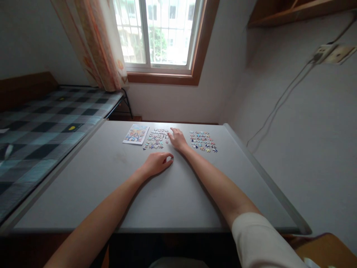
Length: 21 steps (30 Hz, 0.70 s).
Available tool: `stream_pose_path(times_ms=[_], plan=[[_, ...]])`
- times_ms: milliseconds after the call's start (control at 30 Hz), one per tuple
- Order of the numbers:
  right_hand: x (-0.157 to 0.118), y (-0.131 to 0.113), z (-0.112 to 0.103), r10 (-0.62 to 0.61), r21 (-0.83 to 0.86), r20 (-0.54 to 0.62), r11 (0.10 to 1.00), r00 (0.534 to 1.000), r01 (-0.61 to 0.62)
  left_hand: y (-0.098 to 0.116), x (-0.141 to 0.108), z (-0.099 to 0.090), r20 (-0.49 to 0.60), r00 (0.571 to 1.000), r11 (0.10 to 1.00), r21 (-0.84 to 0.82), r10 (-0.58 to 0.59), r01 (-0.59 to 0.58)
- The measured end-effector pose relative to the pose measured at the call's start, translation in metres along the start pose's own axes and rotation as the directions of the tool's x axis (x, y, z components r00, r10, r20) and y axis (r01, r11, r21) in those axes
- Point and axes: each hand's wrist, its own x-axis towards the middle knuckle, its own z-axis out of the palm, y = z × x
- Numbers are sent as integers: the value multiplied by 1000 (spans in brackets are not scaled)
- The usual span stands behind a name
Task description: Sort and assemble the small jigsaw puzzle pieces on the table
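My left hand rests on the grey-white table, thumb and forefinger pinched together. Whatever may be between those fingertips is too small to make out. Farther forward, my right hand reaches over the tabletop with thumb and fingers apart, at the right edge of a group of loose jigsaw puzzle pieces. These lie spread out in rough rows. A second group of puzzle pieces lies to the right of my right hand. Left of the first group is a colourful picture card with a white border.
The table has raised side edges. A bed with a checked cover stands on the left, beside a curtain and a window. On the right wall, a cable hangs from a socket. A stool is at lower right.
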Motion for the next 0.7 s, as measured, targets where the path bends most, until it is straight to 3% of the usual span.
stream_pose_path(times_ms=[167, 367, 567, 700], plan=[[19, -7, 12, 35, -111, 46, 993, 998, -30, 2, 0, -1, 8, 1000, 1000, 4, 17, -17], [23, -9, 14, -79, -99, 111, 991, 991, 91, 2, 1, -1, 16, 999, 1000, 2, 30, -30], [20, -6, 12, -103, -12, -94, 995, 990, 102, 1, 2, 0, 7, 999, 999, 7, 34, -34], [19, -4, 12, -139, 44, -133, 988, 981, 146, 1, 3, -2, 12, 999, 999, 7, 32, -32]])
